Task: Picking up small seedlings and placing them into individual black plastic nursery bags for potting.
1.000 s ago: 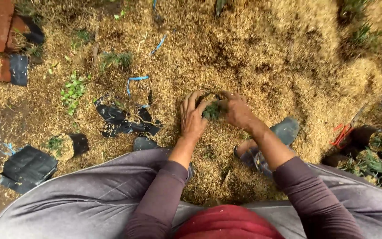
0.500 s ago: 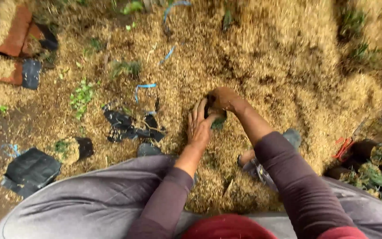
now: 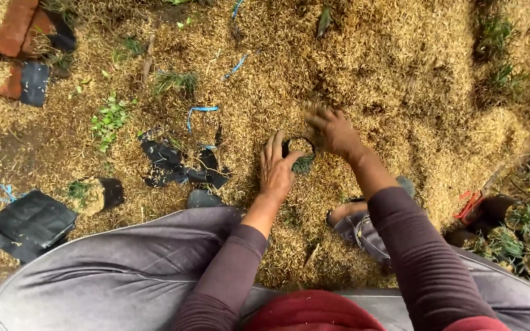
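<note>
A small black pot (image 3: 300,153) with a little green plant (image 3: 305,163) in it sits in the middle of a big heap of dry yellow husks (image 3: 400,67). The left hand (image 3: 275,167) rests beside the pot, on its left, fingers held straight and loose, the thumb touching the rim. The right hand (image 3: 335,130) is just above and to the right of the pot, fingers spread open on the husks, not gripping anything. Torn black bags (image 3: 176,164) lie near on the left, and a flat black bag (image 3: 30,222) lies further away. Blue strips (image 3: 200,113) lie on the husks. More small plants (image 3: 522,242) stand at the right edge, beside something red (image 3: 468,203).
</note>
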